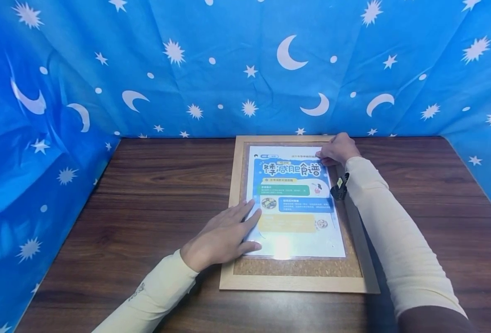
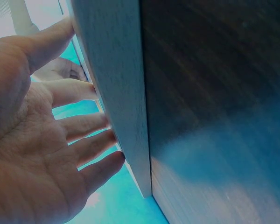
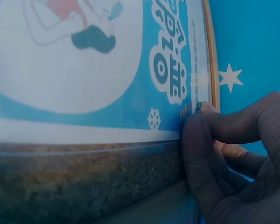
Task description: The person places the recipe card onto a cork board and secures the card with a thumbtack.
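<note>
A laminated sheet [image 1: 287, 236] with a blue heading, a printed poster, lies on a wood-framed cork board [image 1: 295, 268]. At its top right corner my right hand [image 1: 339, 149] pinches a small push pin [image 3: 199, 108], mostly hidden by the fingertips. A dark pin head [image 1: 255, 156] shows at the sheet's top left corner. My left hand [image 1: 224, 233] rests with spread, fairly straight fingers on the left side of the board and the sheet's edge. In the left wrist view, its fingertips reach over the frame [image 2: 114, 93].
The board lies on a dark wood-grain table [image 1: 158, 222], its far edge close to a blue curtain [image 1: 229, 69] with white moons and stars. Curtain also hangs along the left and right sides. A bright light reflection falls on the lower sheet.
</note>
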`<action>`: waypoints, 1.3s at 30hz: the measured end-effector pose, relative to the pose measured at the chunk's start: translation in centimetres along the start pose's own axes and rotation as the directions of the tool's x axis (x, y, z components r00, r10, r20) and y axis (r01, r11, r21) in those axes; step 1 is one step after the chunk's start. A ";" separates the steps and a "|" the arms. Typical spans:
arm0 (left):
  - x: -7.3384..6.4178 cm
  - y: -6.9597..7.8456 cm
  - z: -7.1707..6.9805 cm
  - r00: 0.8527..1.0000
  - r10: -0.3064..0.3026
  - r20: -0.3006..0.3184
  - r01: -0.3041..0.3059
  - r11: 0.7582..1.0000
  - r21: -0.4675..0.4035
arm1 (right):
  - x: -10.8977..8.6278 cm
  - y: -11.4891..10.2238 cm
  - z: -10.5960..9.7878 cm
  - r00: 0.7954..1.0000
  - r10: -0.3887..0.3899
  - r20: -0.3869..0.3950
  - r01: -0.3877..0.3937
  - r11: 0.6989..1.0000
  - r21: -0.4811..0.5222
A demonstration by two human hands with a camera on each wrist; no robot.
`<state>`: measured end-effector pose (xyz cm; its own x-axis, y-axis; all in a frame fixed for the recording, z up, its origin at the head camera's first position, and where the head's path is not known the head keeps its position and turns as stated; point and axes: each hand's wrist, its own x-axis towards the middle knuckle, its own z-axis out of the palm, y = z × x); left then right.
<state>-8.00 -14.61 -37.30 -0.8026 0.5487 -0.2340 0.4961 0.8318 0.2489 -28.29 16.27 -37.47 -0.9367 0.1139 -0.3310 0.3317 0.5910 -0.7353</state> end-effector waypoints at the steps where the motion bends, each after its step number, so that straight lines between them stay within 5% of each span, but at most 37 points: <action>1: -0.1 -0.1 0.1 1.000 0.000 0.002 0.000 1.000 0.005 | 0.0 0.0 0.2 1.000 0.011 -0.005 -0.011 1.000 -0.024; 6: -0.4 -0.2 0.2 1.000 0.004 0.005 -0.004 1.000 0.017 | -0.3 -0.7 0.7 0.998 0.049 -0.038 -0.053 0.992 -0.113; 18: -0.3 -0.1 0.2 1.000 0.005 -0.001 -0.005 1.000 0.020 | -0.4 -0.7 0.7 0.999 0.036 -0.035 -0.040 0.991 -0.125; 33: -0.2 -0.1 0.1 1.000 0.008 -0.005 -0.008 1.000 0.012 | -2.8 0.7 -0.1 0.982 -0.188 -0.016 0.188 0.982 -0.037; 39: -0.2 -0.1 0.2 1.000 0.009 -0.007 -0.009 1.000 -0.001 | -3.7 1.6 -0.9 0.975 -0.223 -0.020 0.222 0.974 -0.054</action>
<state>-7.79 -14.80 -37.41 -0.8007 0.5552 -0.2250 0.5027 0.8270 0.2517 -24.39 17.50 -36.88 -0.9891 -0.0051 -0.1471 0.1093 0.6437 -0.7574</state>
